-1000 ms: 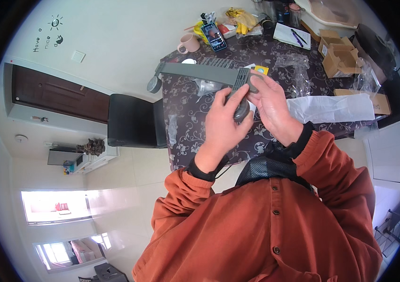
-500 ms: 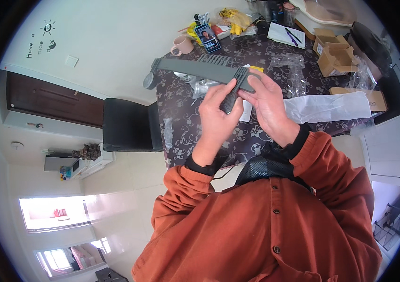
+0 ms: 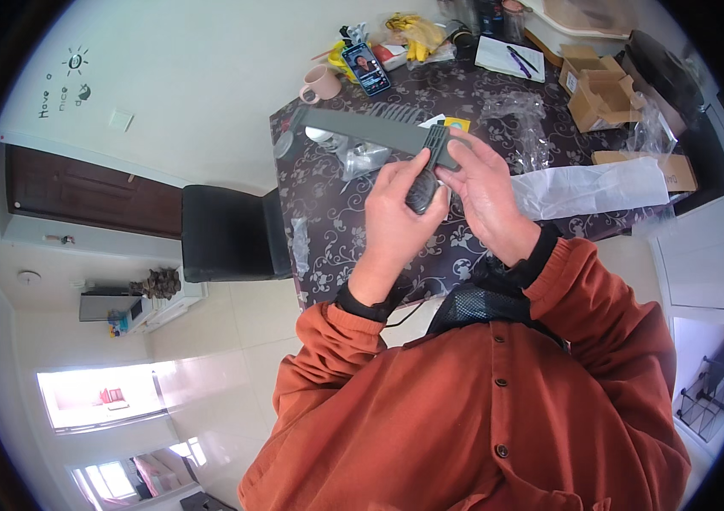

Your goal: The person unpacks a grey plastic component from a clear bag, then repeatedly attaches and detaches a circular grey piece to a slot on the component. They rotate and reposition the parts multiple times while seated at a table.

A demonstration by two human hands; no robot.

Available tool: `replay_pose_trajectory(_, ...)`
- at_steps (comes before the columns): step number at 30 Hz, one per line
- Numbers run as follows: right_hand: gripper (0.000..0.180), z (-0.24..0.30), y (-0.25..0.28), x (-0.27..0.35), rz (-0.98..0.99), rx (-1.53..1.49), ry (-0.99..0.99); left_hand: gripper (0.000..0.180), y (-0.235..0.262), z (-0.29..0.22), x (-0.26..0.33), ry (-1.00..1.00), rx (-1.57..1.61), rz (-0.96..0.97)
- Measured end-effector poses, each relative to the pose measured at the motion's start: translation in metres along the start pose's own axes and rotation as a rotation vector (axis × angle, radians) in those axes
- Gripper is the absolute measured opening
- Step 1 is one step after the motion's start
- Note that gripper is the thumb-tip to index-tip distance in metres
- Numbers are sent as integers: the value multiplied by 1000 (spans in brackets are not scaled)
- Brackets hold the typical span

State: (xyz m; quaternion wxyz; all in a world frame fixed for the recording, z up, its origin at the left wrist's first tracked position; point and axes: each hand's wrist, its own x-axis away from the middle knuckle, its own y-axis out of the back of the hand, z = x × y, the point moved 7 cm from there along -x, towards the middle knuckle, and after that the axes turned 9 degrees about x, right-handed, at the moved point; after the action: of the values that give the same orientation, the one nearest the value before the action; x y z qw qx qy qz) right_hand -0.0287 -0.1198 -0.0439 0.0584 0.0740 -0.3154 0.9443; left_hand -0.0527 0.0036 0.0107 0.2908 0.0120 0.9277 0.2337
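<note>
Both hands hold a long, flat dark-grey bar [image 3: 358, 128] above the table. A slotted bracket is at its near end and a round disc at its far left end; its exact kind I cannot make out. My left hand [image 3: 398, 204] is closed round the dark textured part [image 3: 420, 191] below the bracket, its thumb and fingertips pressing there. My right hand [image 3: 490, 194] is closed on the bar's right end, thumb on top. Beneath the bar lie a coiled grey piece [image 3: 399, 113], a clear plastic bag [image 3: 364, 160] and a yellow-and-white card [image 3: 457, 124].
A dark floral-patterned table [image 3: 341, 234] carries a pink mug [image 3: 323, 85], a propped phone [image 3: 367, 70], bananas [image 3: 420, 37], a notebook with pens [image 3: 498, 58], open cardboard boxes [image 3: 605, 100] and a white wrapping sheet [image 3: 592, 191]. A black chair [image 3: 230, 232] stands left.
The bar's far left end now appears slightly further right and lower. The dark textured part sits a little lower. Both hands keep their grip, and the whole view has shifted slightly.
</note>
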Motion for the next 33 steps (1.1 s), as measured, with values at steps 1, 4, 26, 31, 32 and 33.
replay_pose_trajectory(1, 36, 0, 0, 1, 8, -20, -15, 45, 2, 1, -1, -12, 9, 6)
replay_pose_trajectory(4, 36, 3, -2, 1, 30, 6, -6, 45, 9, 5, -5, -55, 45, 3)
replay_pose_trajectory(26, 29, -17, -9, -1, 13, -72, -24, 44, 1, -1, 20, -67, -56, -116)
replay_pose_trajectory(31, 28, -16, -2, 4, 50, -31, -66, 48, 15, 18, 18, -138, 13, 7)
replay_pose_trajectory(32, 28, -18, 0, 5, 28, -29, -100, 49, 15, 21, 19, -140, 39, 31)
replay_pose_trajectory(33, 28, -20, 1, 5, 25, -35, -115, 50, 15, 21, 21, -153, 7, 40)
